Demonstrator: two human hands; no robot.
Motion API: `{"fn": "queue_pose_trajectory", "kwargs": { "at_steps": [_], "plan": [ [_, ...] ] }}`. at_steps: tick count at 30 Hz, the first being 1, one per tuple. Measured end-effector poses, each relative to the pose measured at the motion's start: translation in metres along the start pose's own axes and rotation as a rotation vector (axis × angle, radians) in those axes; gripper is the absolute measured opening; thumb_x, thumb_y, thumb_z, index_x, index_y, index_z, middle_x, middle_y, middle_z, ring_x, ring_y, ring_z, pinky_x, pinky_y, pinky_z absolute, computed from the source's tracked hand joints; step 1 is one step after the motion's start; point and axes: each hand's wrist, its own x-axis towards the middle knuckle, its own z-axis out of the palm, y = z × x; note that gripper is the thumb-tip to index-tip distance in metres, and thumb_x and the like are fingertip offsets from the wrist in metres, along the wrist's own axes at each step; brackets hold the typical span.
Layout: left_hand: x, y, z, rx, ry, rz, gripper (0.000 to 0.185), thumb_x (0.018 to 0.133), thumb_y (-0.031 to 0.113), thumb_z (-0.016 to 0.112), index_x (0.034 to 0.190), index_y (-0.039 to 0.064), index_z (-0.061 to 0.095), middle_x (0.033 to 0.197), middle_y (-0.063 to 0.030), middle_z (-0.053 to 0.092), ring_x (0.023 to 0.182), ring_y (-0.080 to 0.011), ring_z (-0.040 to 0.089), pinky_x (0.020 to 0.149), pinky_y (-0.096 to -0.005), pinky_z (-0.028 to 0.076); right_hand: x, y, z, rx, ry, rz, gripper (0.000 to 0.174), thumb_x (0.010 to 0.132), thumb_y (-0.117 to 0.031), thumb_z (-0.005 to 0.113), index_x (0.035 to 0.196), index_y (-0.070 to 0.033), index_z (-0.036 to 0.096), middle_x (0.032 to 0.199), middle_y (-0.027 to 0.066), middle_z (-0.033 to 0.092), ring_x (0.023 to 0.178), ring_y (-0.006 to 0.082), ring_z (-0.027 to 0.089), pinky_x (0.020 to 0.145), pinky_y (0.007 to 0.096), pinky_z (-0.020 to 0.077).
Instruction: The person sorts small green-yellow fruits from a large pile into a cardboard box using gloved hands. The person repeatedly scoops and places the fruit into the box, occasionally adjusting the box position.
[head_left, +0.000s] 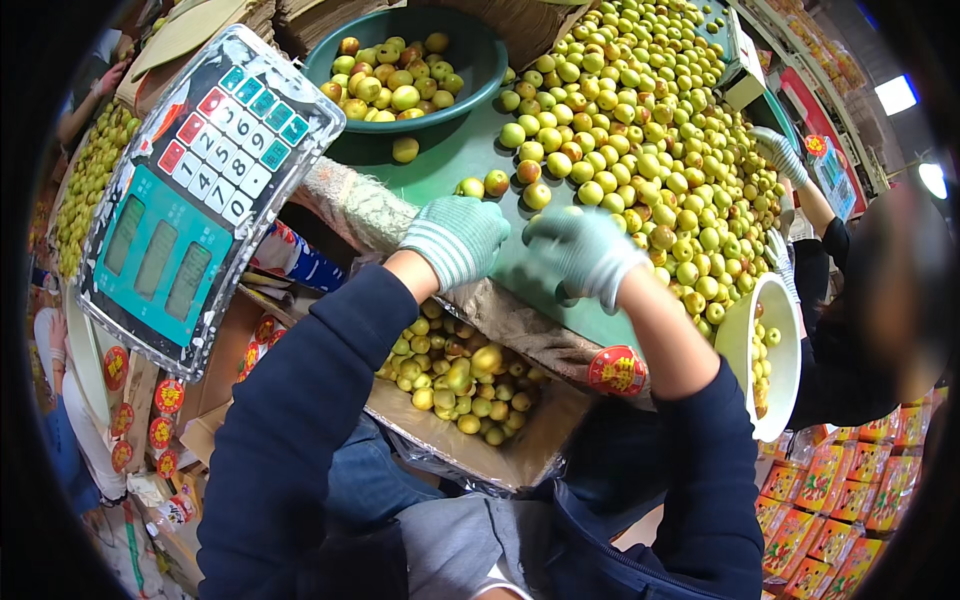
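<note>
Green-and-red jujube fruits (645, 142) lie in a large heap on the green table (442, 161). My left hand (461, 236), in a pale green knit glove, is curled over the table's padded edge (517, 319); whether it holds anything is hidden. My right hand (585, 251), gloved alike and blurred, is over the table at the near side of the heap; its grasp cannot be made out. Below the edge, a lined cardboard box (517, 457) holds more fruits (465, 375), some blurred above the rest. A teal basin (491, 71) of fruits stands at the back left.
A scale's keypad and display panel (195, 202) rises at the left. At the right, a white bucket (780, 360) with fruits tilts beside the heap, near a co-worker's gloved hand (780, 150). Packaged goods (832, 495) lie at the lower right.
</note>
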Motion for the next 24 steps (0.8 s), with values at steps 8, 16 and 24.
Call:
{"fn": "queue_pose_trajectory", "kwargs": {
  "at_steps": [8, 16, 24],
  "plan": [
    [0.007, 0.005, -0.005, 0.01, -0.034, 0.003, 0.014, 0.083, 0.016, 0.058, 0.079, 0.013, 0.072, 0.089, -0.0062, 0.068, 0.083, -0.0294, 0.067, 0.072, -0.0433, 0.055, 0.111, 0.081, -0.035, -0.334, 0.248, 0.394, 0.041, 0.082, -0.027, 0.07, 0.122, -0.02, 0.068, 0.134, 0.0139, 0.055, 0.117, 0.0361, 0.06, 0.099, 0.0422, 0.0515],
    [0.002, 0.002, 0.0, 0.02, -0.01, -0.012, 0.013, 0.083, 0.017, 0.059, 0.078, 0.013, 0.071, 0.087, -0.0062, 0.067, 0.084, -0.0289, 0.067, 0.073, -0.0422, 0.055, 0.114, 0.049, -0.027, -0.369, 0.288, 0.407, 0.033, 0.083, -0.013, 0.064, 0.115, -0.011, 0.069, 0.113, 0.0193, 0.068, 0.11, 0.0334, 0.065, 0.094, 0.0398, 0.0532],
    [0.008, 0.006, -0.002, 0.016, 0.023, 0.026, 0.014, 0.082, 0.016, 0.059, 0.077, 0.013, 0.072, 0.087, -0.0063, 0.067, 0.082, -0.0295, 0.067, 0.071, -0.0427, 0.055, 0.145, 0.06, -0.011, -0.422, 0.155, 0.187, 0.035, 0.084, -0.008, 0.061, 0.118, -0.014, 0.065, 0.118, 0.0192, 0.065, 0.109, 0.0376, 0.063, 0.092, 0.0416, 0.0526]
  ]
}}
